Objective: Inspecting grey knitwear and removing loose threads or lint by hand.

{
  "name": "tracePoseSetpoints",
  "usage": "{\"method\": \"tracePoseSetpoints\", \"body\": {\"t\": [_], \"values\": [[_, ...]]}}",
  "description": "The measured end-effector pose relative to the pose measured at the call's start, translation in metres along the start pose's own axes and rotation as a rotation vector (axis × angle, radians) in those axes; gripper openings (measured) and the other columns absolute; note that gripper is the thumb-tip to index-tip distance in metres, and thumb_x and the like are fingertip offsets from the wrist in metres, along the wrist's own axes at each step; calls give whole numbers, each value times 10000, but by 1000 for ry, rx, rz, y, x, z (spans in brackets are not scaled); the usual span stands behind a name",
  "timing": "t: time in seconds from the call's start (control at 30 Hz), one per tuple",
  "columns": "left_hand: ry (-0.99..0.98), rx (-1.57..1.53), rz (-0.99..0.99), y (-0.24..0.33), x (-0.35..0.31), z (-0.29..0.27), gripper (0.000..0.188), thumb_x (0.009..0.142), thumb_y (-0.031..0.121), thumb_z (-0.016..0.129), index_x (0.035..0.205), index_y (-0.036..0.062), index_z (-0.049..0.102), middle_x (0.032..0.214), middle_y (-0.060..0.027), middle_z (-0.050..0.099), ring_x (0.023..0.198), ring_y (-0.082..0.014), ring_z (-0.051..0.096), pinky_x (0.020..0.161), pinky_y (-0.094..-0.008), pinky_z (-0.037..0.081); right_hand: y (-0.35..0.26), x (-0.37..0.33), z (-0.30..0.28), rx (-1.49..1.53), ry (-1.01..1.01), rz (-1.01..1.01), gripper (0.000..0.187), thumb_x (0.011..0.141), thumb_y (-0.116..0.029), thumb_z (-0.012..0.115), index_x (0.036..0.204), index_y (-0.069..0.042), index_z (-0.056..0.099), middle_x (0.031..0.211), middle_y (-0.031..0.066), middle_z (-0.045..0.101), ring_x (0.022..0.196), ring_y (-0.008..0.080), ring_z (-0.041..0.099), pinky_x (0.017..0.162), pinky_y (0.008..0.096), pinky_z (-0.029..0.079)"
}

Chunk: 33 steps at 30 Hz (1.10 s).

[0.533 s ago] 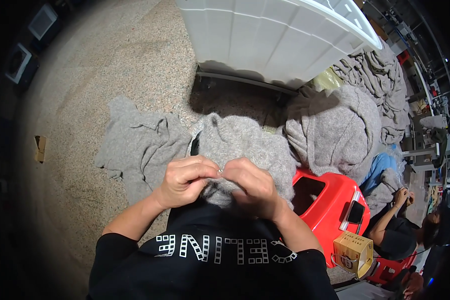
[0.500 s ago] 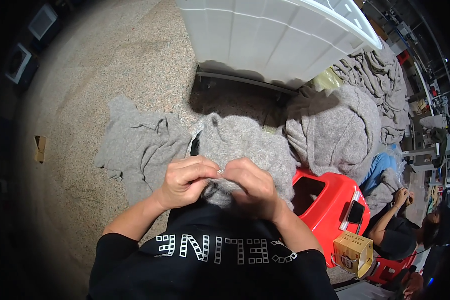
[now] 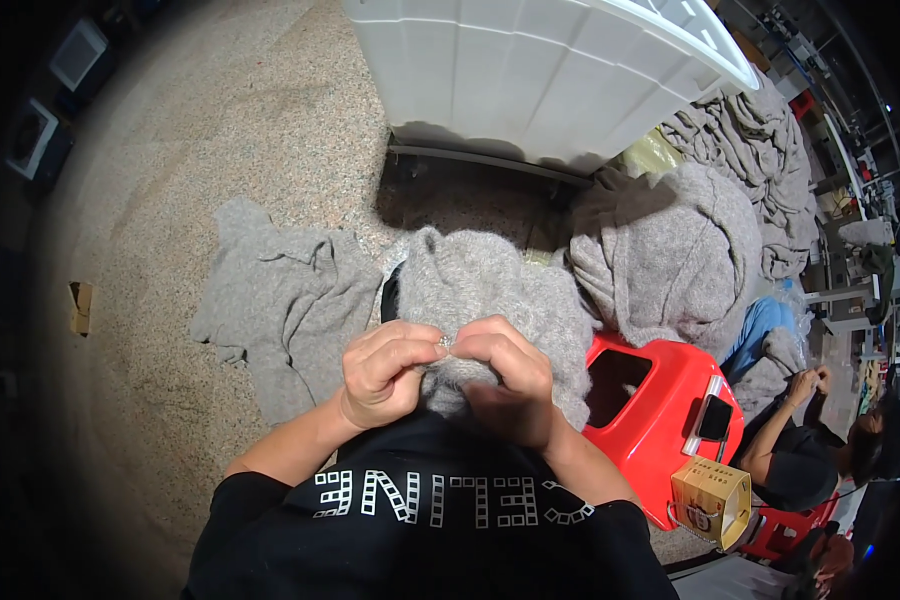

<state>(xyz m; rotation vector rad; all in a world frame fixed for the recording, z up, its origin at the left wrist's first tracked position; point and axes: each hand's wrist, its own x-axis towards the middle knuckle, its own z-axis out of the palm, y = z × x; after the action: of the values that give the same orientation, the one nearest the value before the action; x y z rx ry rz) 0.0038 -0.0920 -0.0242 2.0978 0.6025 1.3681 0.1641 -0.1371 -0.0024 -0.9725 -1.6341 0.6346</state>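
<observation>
Near centre, before us, lies a fuzzy grey knit (image 3: 490,275), probably soft, light and best held by folds; over it, our left hand (image 3: 382,378) and right hand (image 3: 510,368) pinch a small shiny piece (image 3: 446,342).

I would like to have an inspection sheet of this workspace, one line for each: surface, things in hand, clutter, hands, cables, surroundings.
Surface: speckled floor; what supports the fuzzy gray knit is hidden.
Things in hand: a small shiny piece, too small to identify, above the knit's near part.
Clutter: red stool bearing a dark phone-like device; yellow carton beside it; small cardboard box at far left.
Hands: left hand pinches the piece; right hand meets it, its grip partly hidden.
Cables: nothing seen for certain; the right edge is too crowded to tell.
Surroundings: white bin ahead, gray cloth at left, gray heap and another person at right.
</observation>
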Motion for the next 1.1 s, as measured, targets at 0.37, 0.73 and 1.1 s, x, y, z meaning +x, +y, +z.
{"method": "tracePoseSetpoints", "body": {"t": [0.37,0.73,1.1], "values": [[33,-24,-26,-1,-2,1,287,603,-190,466,790,5,563,746,-145,628,617,-218,611,554,-268,483,4,0,1,-184,-31,-75,359,555,140,483,884,23,565,843,151,550,742,284,570,630,316,486],[97,-64,-113,1,-9,12,225,697,-185,476,800,-8,570,821,-168,645,712,-228,636,631,-276,503,12,-2,13,-372,131,-160,299,596,126,524,862,-11,541,847,121,542,643,250,576,518,314,478],[161,-237,-291,7,-13,16,131,808,-106,501,874,-21,575,879,-141,645,794,-185,625,711,-264,493,21,1,6,-379,41,-258,352,588,87,535,933,25,556,873,168,561,684,292,585,561,344,495]]}}
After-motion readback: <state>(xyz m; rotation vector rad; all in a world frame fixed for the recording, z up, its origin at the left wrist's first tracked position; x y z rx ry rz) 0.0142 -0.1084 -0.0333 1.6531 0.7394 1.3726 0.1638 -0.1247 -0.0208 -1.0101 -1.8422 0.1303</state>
